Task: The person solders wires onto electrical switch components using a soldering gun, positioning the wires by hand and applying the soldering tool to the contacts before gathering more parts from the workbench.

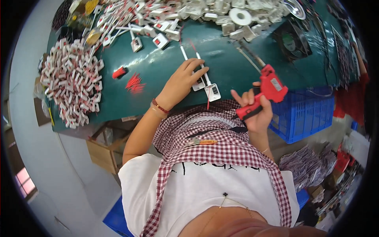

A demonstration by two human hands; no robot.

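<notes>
Two white switch pieces with long thin stems and red wires lie side by side on the green bench (166, 51) in front of me. My left hand (179, 83) reaches over them, its fingertips closed on the stem of the nearer switch piece (213, 93). The other switch piece (198, 84) lies just left of it, partly under my fingers. In my right hand (258, 114) is a red soldering gun (272, 89), gripped by its red and black handle. Its metal tip and thin guide tube point up and left, away from the switch pieces.
A big heap of white switch pieces (73, 85) stands at the left. Short red tubes (135, 83) and a small red tool (119, 72) lie nearby. More white parts, a white spool (241, 16) and a black fan (292, 41) line the back. A blue crate (304, 114) sits right.
</notes>
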